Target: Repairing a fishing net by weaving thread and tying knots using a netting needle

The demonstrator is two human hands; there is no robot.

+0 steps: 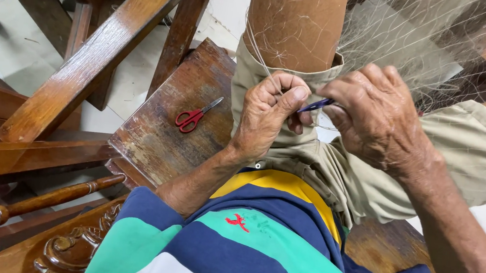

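- No packages, labels, signs or screens show anywhere in this view.

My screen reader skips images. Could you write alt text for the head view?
A person's left hand pinches fine netting over their knee while the right hand works a blue tool into it. Red scissors lie on the wooden seat.
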